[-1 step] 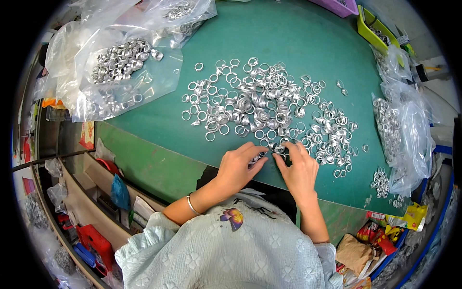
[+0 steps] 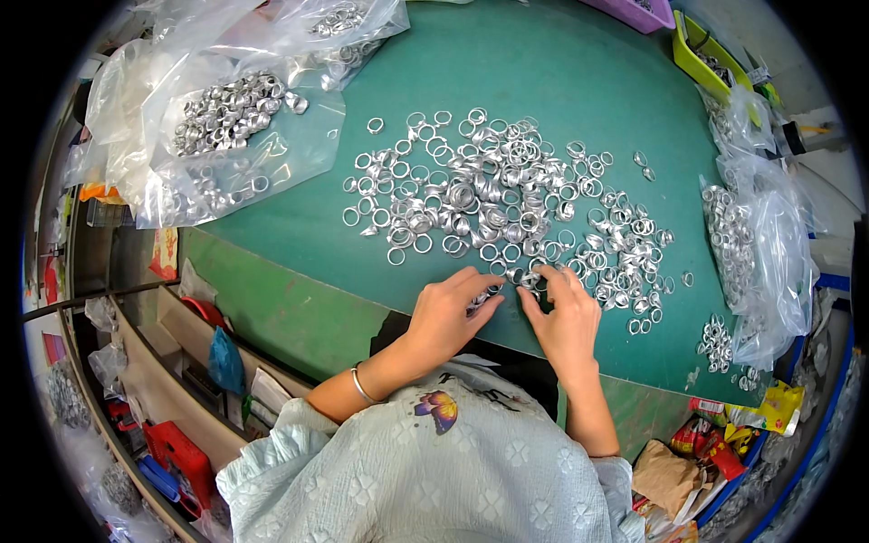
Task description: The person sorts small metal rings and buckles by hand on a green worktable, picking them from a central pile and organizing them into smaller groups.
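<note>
A wide heap of silver metal rings (image 2: pixel 489 185) lies spread over the green tabletop (image 2: pixel 543 63). At its near edge my left hand (image 2: pixel 445 312) is curled, palm inward, with several rings (image 2: pixel 478 302) showing between thumb and fingers. Just to the right, my right hand (image 2: pixel 566 317) reaches into the near edge of the heap. Its thumb and forefinger close around a ring (image 2: pixel 534 282) there; the other fingers are bent and partly hidden. A small gap separates the two hands.
Clear plastic bags of rings (image 2: pixel 231 113) lie at the far left, and another bag (image 2: pixel 756 244) lies along the right edge. Small ring clusters (image 2: pixel 715 344) sit near the right corner. Purple (image 2: pixel 634 11) and yellow-green baskets (image 2: pixel 711 54) stand at the back right. Drawers (image 2: pixel 181 353) are at left.
My right hand has shifted very slightly to the right at the heap's edge. My left hand stays in place with its rings.
</note>
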The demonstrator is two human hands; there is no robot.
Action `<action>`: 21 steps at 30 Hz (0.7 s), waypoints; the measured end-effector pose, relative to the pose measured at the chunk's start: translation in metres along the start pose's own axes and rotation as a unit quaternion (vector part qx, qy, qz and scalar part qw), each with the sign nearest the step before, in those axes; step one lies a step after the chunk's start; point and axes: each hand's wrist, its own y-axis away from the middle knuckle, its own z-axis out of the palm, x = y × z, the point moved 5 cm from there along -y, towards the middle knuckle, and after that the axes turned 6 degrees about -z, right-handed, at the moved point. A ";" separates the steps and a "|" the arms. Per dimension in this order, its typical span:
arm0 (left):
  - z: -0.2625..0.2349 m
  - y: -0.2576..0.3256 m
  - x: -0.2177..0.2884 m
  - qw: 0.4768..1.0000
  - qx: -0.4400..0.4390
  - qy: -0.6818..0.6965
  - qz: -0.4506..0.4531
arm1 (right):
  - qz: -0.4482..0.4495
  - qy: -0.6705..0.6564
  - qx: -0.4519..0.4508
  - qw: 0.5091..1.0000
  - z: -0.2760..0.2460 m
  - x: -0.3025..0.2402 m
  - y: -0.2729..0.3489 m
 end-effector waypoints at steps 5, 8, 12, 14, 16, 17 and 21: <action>0.007 -0.001 -0.008 0.983 -0.057 0.158 -0.074 | 0.073 -0.261 0.027 0.962 -0.014 0.002 0.004; 0.015 -0.002 -0.001 0.911 -0.158 0.316 -0.215 | 0.044 -0.308 0.024 0.950 -0.019 0.000 0.005; 0.022 -0.001 0.006 0.831 -0.223 0.425 -0.282 | 0.021 -0.318 0.030 0.947 -0.022 -0.003 0.006; 0.018 -0.003 0.006 0.877 -0.193 0.370 -0.239 | 0.023 -0.311 0.041 0.949 -0.023 -0.003 0.005; 0.010 -0.002 0.004 0.955 -0.115 0.234 -0.143 | 0.056 -0.193 0.046 0.979 -0.024 0.010 0.006; 0.009 0.000 0.000 0.959 -0.099 0.219 -0.149 | 0.064 -0.126 0.065 0.988 -0.023 0.017 0.005; -0.003 0.007 -0.013 0.971 -0.048 0.163 -0.166 | 0.067 -0.039 0.075 0.994 -0.028 0.017 0.005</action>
